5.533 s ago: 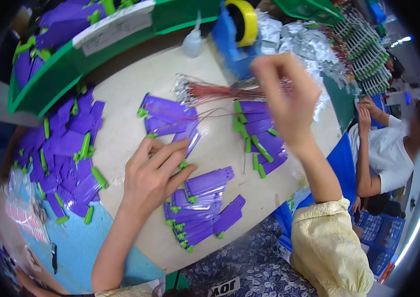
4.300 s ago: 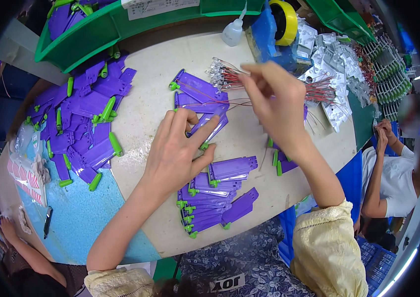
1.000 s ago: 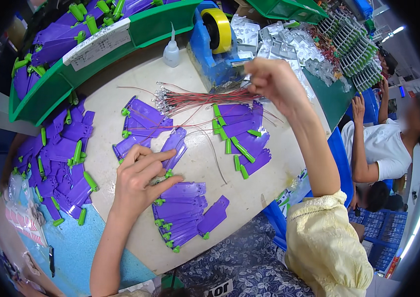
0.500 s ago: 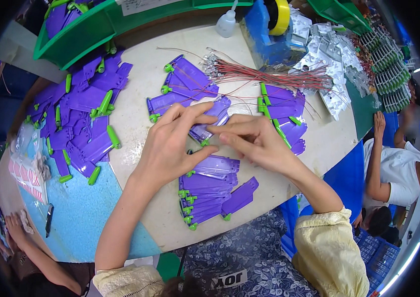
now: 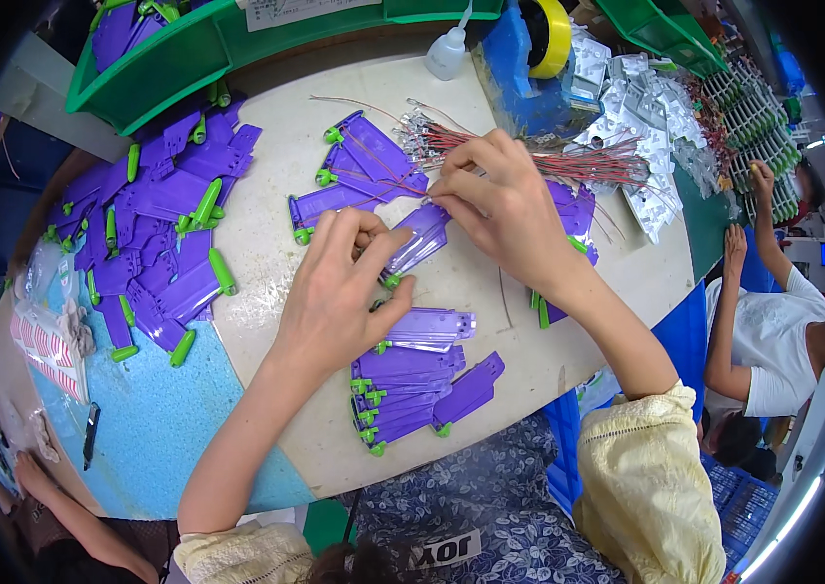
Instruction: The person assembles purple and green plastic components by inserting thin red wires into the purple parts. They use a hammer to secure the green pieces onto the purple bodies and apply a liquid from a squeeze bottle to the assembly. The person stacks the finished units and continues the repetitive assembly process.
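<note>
My left hand [image 5: 340, 292] pinches the lower, green-tipped end of a flat purple plastic piece [image 5: 417, 238] on the white table [image 5: 267, 243]. My right hand [image 5: 500, 209] grips the upper end of the same piece, fingertips holding a thin red wire [image 5: 388, 190] against it. Just past my right hand lies a bundle of red wires [image 5: 529, 156]. A stack of purple pieces [image 5: 412, 384] lies below my hands. More of them lie above my left hand [image 5: 359, 170], and some are half hidden under my right wrist [image 5: 568, 209].
A large heap of purple and green pieces [image 5: 155, 234] fills the left side. Green bins [image 5: 189, 49] line the far edge, beside a glue bottle [image 5: 447, 49] and a blue tape dispenser with yellow tape [image 5: 534, 49]. Silver packets [image 5: 641, 107] lie far right. Another person [image 5: 768, 321] sits at right.
My right hand went to the wire bundle and came back. Both hands now hold one purple piece with a wire at its upper end.
</note>
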`<control>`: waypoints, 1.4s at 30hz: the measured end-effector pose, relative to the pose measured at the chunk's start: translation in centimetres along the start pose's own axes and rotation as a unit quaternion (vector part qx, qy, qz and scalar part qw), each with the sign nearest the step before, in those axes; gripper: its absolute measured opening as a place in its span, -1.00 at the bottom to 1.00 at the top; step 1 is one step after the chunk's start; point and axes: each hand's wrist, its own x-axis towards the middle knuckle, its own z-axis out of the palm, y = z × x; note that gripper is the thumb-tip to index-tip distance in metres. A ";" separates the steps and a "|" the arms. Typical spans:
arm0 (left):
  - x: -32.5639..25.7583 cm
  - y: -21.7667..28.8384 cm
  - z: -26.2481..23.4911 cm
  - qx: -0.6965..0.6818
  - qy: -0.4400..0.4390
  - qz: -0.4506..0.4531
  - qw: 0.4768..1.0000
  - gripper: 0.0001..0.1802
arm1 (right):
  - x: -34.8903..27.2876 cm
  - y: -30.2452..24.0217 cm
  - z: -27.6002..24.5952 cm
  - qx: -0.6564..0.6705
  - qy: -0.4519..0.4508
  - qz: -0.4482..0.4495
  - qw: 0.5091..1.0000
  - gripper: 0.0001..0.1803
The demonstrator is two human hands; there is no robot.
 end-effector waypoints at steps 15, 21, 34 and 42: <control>-1.9 0.5 -0.3 -0.065 0.009 -0.026 0.998 -0.32 | -1.3 -6.4 0.6 0.130 -0.132 0.105 0.977 -0.86; -2.1 -0.3 0.1 -0.123 0.024 -0.064 0.990 -0.34 | -0.7 -5.5 -0.4 0.311 -0.201 0.254 0.894 -0.92; -1.9 -0.2 0.4 -0.122 0.032 -0.079 0.989 -0.39 | -1.1 -5.7 0.1 0.324 -0.195 0.320 0.869 -0.89; -1.9 -0.1 0.6 -0.124 0.037 -0.093 0.987 -0.41 | -2.1 -6.1 -0.2 0.316 -0.171 0.280 0.890 -0.85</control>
